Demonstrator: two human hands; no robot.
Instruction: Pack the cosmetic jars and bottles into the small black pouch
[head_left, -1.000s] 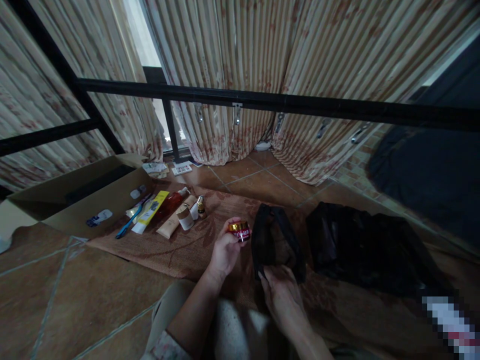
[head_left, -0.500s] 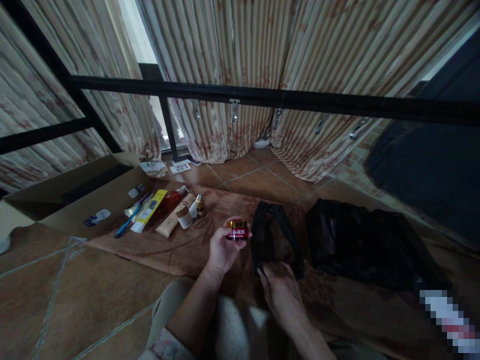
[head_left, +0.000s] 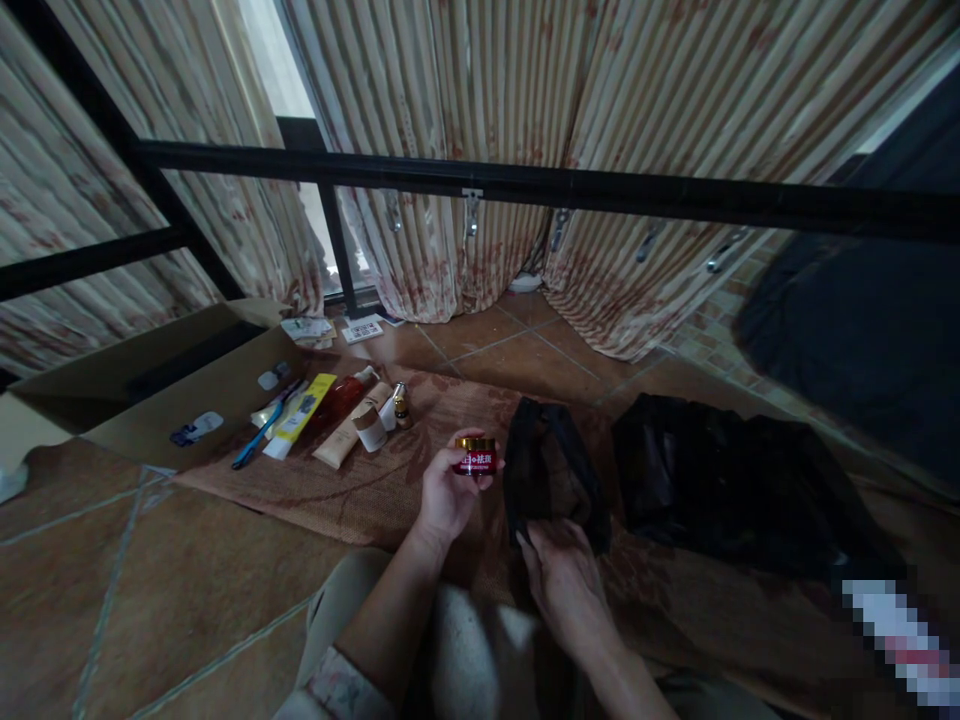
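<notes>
My left hand (head_left: 448, 490) is closed around a small red cream jar (head_left: 475, 462) with a gold lid, its white lettering turned toward me. Just right of the jar, a black mesh pouch (head_left: 551, 465) lies with its mouth held apart. The fingers of my right hand (head_left: 564, 570) grip the pouch's near edge, the fingertips partly hidden inside it. Left of my hands lie a white jar with a brown lid (head_left: 369, 428), a small dropper bottle (head_left: 402, 411), a beige tube (head_left: 349, 438), a red pump bottle (head_left: 337, 405), a yellow tube (head_left: 309, 408) and a blue toothbrush (head_left: 259, 440).
A cardboard box (head_left: 202, 400) stands at the left, a dark object inside. To the right lies a black bag (head_left: 720, 480). A brown patterned mat (head_left: 435, 400) covers part of the tiled floor. Striped curtains (head_left: 465, 90) hang behind a black metal rail (head_left: 420, 172).
Almost nothing differs. The view has shifted slightly; my left hand still holds the red jar and my right hand still grips the pouch edge.
</notes>
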